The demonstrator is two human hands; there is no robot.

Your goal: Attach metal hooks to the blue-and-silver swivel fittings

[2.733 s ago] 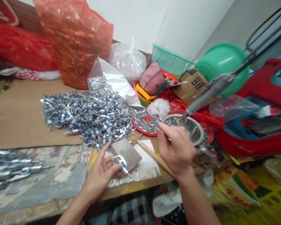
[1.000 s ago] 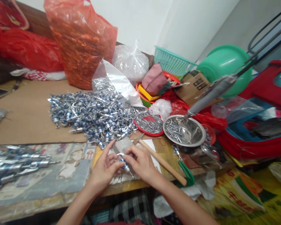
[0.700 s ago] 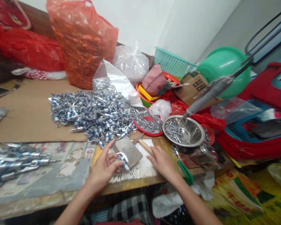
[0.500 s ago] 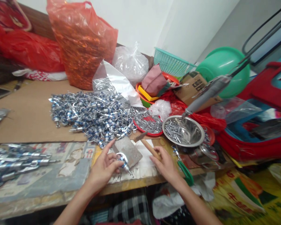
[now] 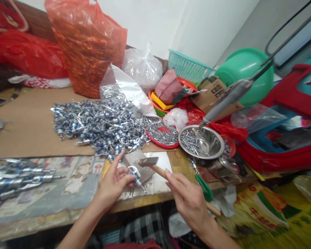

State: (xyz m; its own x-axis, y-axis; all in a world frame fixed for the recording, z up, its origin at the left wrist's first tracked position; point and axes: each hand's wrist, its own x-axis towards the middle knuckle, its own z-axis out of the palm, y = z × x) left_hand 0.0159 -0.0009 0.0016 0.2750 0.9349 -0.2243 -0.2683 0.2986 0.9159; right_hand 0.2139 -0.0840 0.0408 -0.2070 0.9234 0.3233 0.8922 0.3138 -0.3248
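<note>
One small blue-and-silver fitting [image 5: 134,175] sits pinched in the fingers of the left hand [image 5: 113,185], pressed against the near edge of a grey metal block [image 5: 139,165] at the front of the surface [image 5: 28,131]. The right hand [image 5: 190,200] is clamped round the wooden handle of a hammer [image 5: 155,166], whose head hangs just above the block, at about 1 o'clock from the fitting. The two hands are apart, the hammer's handle running between them toward 4 o'clock.

As a judgement, this one piece is set up and waiting for a blow; whether it has been struck yet cannot be told. Much seems left: a large heap of like fittings [image 5: 101,126] lies at 11 o'clock from the block, spilling from a clear bag [image 5: 124,90]. At 9 o'clock, well apart, a smaller row of longer silver-and-blue pieces [image 5: 18,178] lies by the surface's left edge; these may be finished ones, though that is a guess.

At 1 o'clock a red plate [image 5: 162,135] holds small grey metal bits, and just beside it at 2 o'clock a steel bowl [image 5: 201,141] holds pins or screws. A green-handled tool [image 5: 200,180] lies near the right hand. Behind stand an orange bag [image 5: 88,45], a teal basket [image 5: 188,67] and a green basin [image 5: 246,74].
</note>
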